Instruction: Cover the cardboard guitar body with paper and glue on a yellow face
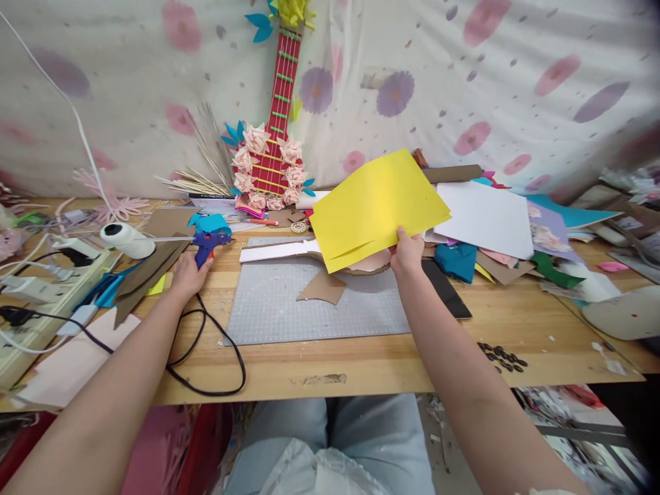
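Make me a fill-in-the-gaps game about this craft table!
1. The right hand holds sheets of ____ paper.
2. The left hand rests on a ____ glue gun.
3. The grey cutting mat lies on a ____ table.

Missing words: yellow; blue; wooden

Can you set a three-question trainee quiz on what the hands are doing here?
1. True or false: the right hand holds yellow paper sheets above the cutting mat.
2. What does the left hand grip? A scissors, B blue glue gun, C pencil.
3. Fill in: behind the mat stands a red craft ____ trimmed with paper flowers.

Key: 1 true; 2 B; 3 guitar.
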Motion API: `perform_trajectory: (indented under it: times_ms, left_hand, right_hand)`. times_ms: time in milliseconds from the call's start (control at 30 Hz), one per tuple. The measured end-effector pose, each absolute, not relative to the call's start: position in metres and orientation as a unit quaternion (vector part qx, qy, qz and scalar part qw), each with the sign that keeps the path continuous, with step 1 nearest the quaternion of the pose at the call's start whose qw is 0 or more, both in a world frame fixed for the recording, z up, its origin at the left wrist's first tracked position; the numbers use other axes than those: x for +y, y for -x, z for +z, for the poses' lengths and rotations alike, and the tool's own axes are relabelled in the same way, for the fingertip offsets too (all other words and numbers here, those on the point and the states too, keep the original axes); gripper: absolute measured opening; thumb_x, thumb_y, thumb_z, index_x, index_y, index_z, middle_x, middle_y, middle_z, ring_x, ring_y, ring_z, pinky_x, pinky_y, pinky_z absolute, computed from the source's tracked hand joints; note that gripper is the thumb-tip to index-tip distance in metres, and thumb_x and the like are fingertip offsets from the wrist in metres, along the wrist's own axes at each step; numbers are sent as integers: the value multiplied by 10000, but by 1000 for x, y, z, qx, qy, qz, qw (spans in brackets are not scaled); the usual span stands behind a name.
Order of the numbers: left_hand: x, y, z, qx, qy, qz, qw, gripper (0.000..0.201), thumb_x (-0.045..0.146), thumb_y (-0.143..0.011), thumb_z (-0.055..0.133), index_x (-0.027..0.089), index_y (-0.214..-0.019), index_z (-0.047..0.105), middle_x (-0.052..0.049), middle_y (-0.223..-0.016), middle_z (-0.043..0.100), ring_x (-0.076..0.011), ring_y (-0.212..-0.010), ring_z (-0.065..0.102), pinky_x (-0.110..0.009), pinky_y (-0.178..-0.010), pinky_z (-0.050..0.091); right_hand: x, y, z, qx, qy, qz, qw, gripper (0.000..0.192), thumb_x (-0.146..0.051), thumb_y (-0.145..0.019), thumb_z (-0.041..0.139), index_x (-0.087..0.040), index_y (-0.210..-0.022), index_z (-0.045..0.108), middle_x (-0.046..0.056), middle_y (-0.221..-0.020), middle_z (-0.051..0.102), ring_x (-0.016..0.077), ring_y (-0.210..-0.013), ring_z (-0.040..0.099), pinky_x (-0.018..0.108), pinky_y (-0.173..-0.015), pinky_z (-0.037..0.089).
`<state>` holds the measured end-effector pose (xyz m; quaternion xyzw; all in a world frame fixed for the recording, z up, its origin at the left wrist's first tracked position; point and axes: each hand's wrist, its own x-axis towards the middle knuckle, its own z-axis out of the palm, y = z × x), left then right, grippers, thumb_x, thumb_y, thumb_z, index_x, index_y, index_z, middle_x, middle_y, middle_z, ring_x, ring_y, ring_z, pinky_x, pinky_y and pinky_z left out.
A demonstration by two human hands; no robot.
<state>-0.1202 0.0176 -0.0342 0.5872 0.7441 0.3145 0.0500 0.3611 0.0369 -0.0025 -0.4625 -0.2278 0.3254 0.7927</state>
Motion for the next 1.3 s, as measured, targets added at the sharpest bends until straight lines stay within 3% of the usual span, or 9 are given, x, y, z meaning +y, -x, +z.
perform_trajectory:
  times_ms: [233, 433, 533, 600, 733, 900, 967, 1133, 1300]
  left_hand:
    - [-2, 107, -27, 769, -560, 306, 42, 370, 412, -596, 657, 180, -834, 493, -168, -987, 564, -393, -1096, 477, -559, -928, 351]
    - [-29, 77, -7, 692, -500, 514, -78, 254, 273, -764, 517, 149, -986, 517, -128, -1046, 520, -227, -965, 537, -403, -915, 414]
    - [-26, 39, 16, 617, -535, 575, -47, 181, 287, -805, 491, 165, -931, 536, -93, -1023, 523, -173, -864, 544, -322, -800, 461]
    - [-17, 5, 31, 595, -582, 555, 19, 117, 296, -802, 517, 182, -788, 540, -43, -859, 553, -171, -857, 541, -311, -805, 444]
    - [-2, -61, 42, 550, -583, 551, 232, 177, 313, -749, 616, 175, -693, 520, -24, -775, 567, -157, -815, 564, -294, -788, 440]
    - [-6, -98, 26, 450, -397, 541, 590, 293, 441, -748, 616, 173, -852, 561, -92, -947, 626, -173, -898, 604, -328, -828, 468]
    - [-9, -98, 22, 392, -367, 517, 666, 316, 424, -724, 645, 172, -904, 587, -101, -994, 641, -177, -899, 619, -331, -833, 484]
    - [-7, -85, 17, 476, -387, 570, 546, 357, 184, -595, 727, 172, -918, 577, -83, -981, 662, -198, -824, 642, -355, -715, 530]
    - [-3, -66, 16, 520, -462, 593, 404, 388, 171, -568, 719, 176, -911, 538, -78, -917, 665, -217, -780, 645, -339, -618, 538]
  right_hand:
    - [35, -381, 1, -213, 449, 355, 792, 268, -134, -735, 526, -233, -985, 525, -9, -1022, 639, 122, -884, 640, 296, -716, 569]
    - [22, -379, 23, -204, 418, 443, 767, 243, -105, -753, 534, -194, -978, 549, 12, -966, 670, 146, -878, 646, 330, -737, 574]
    - [17, -366, 34, -244, 404, 496, 729, 163, -116, -753, 549, -167, -903, 587, 30, -900, 688, 161, -875, 649, 319, -756, 569]
    - [14, -354, 42, -275, 390, 524, 705, 118, -131, -746, 572, -162, -857, 599, 30, -863, 693, 162, -865, 653, 304, -776, 562]
    - [11, -335, 56, -329, 372, 561, 662, 87, -180, -747, 599, -165, -833, 602, 33, -828, 694, 185, -872, 659, 336, -798, 554]
    - [15, -326, 60, -316, 361, 557, 678, 83, -183, -762, 576, -170, -844, 586, 30, -848, 697, 174, -887, 657, 340, -821, 546]
    - [17, -324, 55, -310, 363, 539, 694, 126, -165, -743, 586, -174, -868, 579, 18, -854, 697, 158, -873, 658, 323, -822, 545]
    - [20, -322, 36, -279, 378, 527, 708, 271, -85, -651, 622, -181, -899, 572, -11, -883, 689, 126, -782, 661, 276, -749, 559]
    - [21, -329, 32, -264, 451, 487, 700, 249, -68, -653, 615, -179, -872, 576, -5, -874, 682, 116, -740, 645, 243, -635, 560]
